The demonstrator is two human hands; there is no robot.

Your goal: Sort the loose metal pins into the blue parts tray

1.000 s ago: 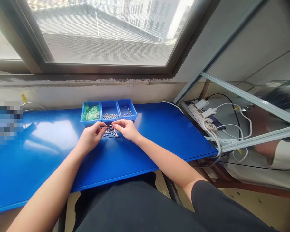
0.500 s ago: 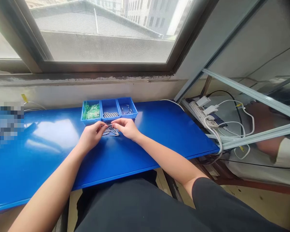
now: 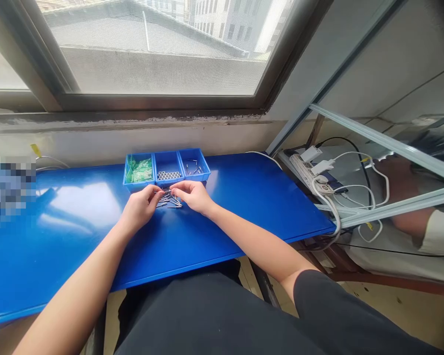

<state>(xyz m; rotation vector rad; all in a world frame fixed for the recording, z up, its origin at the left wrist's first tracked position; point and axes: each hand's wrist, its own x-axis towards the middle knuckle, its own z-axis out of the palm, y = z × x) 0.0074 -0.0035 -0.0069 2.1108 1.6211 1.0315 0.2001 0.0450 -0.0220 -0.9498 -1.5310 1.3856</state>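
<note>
My left hand (image 3: 140, 208) and my right hand (image 3: 193, 196) rest with their fingertips close together at a small loose pile of thin metal pins (image 3: 169, 200). Whether either hand grips a pin is hidden by the fingers. Just behind the hands stands a blue tray (image 3: 166, 170) with three compartments. Its left compartment holds green pieces (image 3: 139, 170), the middle one short silver cylinders (image 3: 169, 175), and the right one a few bent metal pins (image 3: 192, 169).
The blue table top (image 3: 77, 236) runs along the window sill (image 3: 133, 121). To the right, a power strip (image 3: 307, 172) with white plugs and tangled cables (image 3: 358, 197) lies behind metal rails (image 3: 392, 209). Another person's arm in a white sleeve (image 3: 438, 231) is at the right.
The whole view has shifted slightly upward in the picture. Both hands stay at the pin pile, with only small finger movement.
</note>
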